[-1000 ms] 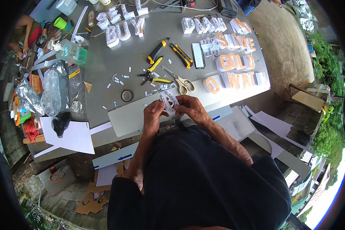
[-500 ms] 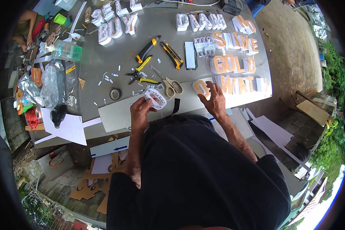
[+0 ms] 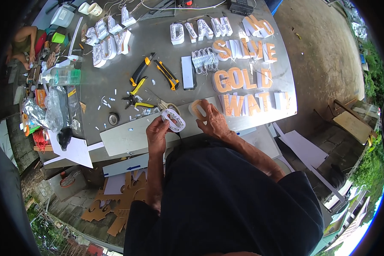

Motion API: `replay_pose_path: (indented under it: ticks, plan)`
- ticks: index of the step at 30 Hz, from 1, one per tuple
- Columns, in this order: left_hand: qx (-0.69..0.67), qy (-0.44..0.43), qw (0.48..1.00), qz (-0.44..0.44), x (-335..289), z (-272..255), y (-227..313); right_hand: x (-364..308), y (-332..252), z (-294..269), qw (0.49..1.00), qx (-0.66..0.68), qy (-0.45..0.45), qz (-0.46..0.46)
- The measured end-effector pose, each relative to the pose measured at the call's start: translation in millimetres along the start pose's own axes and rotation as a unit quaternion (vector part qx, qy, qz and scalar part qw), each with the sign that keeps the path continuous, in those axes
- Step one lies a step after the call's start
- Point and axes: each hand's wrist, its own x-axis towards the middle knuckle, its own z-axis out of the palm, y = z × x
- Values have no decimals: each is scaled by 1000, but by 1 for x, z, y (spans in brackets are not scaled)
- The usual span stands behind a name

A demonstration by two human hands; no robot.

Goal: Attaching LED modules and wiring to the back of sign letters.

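Observation:
My left hand point(image 3: 158, 133) pinches a white ring-shaped sign letter point(image 3: 173, 120) by its left side and holds it up above the pale strip point(image 3: 128, 136). Small lamp-like pieces show around the ring. My right hand point(image 3: 215, 123) has its thumb and fingers around the right side of an oval, brown-faced letter point(image 3: 196, 110) at the strip's far edge. How firmly it grips is hidden by the fingers. Just beyond the white ring lie scissors point(image 3: 168, 106), partly covered by it.
Beyond lie pliers point(image 3: 134, 98), two cutters point(image 3: 143, 69) point(image 3: 168, 76), a tape roll point(image 3: 113, 118) and a coiled light string point(image 3: 205, 60). Brown-faced letters point(image 3: 243, 80) fill the right side; white letters point(image 3: 111, 48) stand at the far left. Another person's hand point(image 3: 31, 59) shows at far left.
My right hand has come down onto the oval brown-faced letter, its fingers closing around it. The left hand still holds the white ring. The whole view has shifted, moving the table's things leftward.

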Motion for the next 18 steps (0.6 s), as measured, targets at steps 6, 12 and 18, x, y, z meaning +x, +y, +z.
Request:
replay_pose_path:
  ticks: [6,12,18]
  plan:
    - [-14,-8,999,34,20,20,16,21,-33,-81,980,164,12,113]
    - [-40,-20,997,63,47,31,39,62,-10,-144,968,146,149,140]
    - [-21,-49,989,136,77,39,79,145,59,-192,967,4,243,76]
